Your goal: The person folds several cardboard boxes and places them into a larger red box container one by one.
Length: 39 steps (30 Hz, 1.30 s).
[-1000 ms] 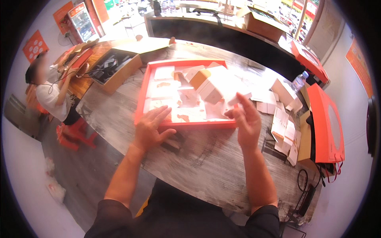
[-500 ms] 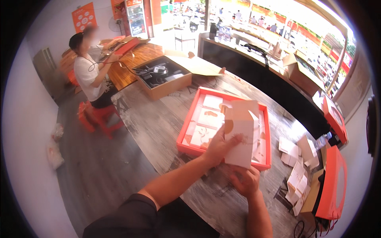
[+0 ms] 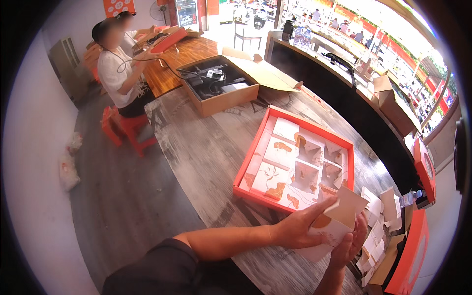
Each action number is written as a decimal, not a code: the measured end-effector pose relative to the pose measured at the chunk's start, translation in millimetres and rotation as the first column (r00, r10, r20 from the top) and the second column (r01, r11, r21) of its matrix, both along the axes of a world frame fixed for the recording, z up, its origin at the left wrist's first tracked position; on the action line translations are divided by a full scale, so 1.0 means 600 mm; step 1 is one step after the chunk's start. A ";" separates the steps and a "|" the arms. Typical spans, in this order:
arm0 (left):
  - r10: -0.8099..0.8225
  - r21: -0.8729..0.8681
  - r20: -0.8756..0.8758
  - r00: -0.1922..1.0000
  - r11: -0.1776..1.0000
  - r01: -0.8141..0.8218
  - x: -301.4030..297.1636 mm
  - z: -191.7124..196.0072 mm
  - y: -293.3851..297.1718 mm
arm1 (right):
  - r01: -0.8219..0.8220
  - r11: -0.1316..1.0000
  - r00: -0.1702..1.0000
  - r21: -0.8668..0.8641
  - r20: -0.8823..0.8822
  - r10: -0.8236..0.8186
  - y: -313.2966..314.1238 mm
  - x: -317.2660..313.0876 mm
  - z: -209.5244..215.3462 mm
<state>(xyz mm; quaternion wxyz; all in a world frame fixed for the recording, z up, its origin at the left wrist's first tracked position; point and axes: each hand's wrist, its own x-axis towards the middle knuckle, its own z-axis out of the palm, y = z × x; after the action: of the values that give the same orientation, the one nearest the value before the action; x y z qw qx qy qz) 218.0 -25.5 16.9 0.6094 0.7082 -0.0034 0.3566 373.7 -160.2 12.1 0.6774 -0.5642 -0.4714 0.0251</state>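
Between my two hands is a small white carton (image 3: 335, 225) with an orange leaf print, its top flap raised. My left hand (image 3: 298, 229) grips its left side, thumb laid along the upper edge. The right hand (image 3: 350, 244) wraps the other side, with fingers behind the carton and the thumb in front. Just beyond them lies a shallow red gift box (image 3: 239, 188) with a patterned white insert. Small white cartons (image 3: 279, 151) fill its left column, while several square openings (image 3: 309, 149) show on its right. The carton's underside is partly hidden by my hands.
Folded white cartons (image 3: 376, 246) are heaped at the right, beside a red lid (image 3: 412, 253) with an oval window. A brown box (image 3: 221, 107) of black equipment stands farther back. Two people (image 3: 115, 73) work at a wooden table (image 3: 194, 49) at the left.
My hands have drawn the carton from above the red box toward the near right. The flat-looking carton now shows an opened-out shape, and the right hand has come up around its side.
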 end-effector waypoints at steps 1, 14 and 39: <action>-0.033 -0.007 0.013 0.999 0.999 0.033 -0.003 0.000 -0.004 | -0.019 1.000 1.000 -0.005 0.004 0.019 -0.007 0.012 -0.004; -0.031 -0.052 -0.010 0.999 0.998 0.030 0.003 -0.023 0.011 | -0.069 0.985 0.997 -0.155 -0.030 0.065 0.010 -0.029 0.011; -0.046 -0.083 0.108 0.993 0.995 0.055 0.020 -0.049 0.004 | -0.132 0.991 0.986 0.004 -0.099 0.132 0.010 -0.026 -0.010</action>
<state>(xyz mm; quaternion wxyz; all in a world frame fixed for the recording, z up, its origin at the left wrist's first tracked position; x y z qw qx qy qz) 229.8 -22.8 -12.7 0.6471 0.6611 -0.0383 0.3779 358.4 -154.3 5.8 0.6961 -0.5305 -0.4736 0.0985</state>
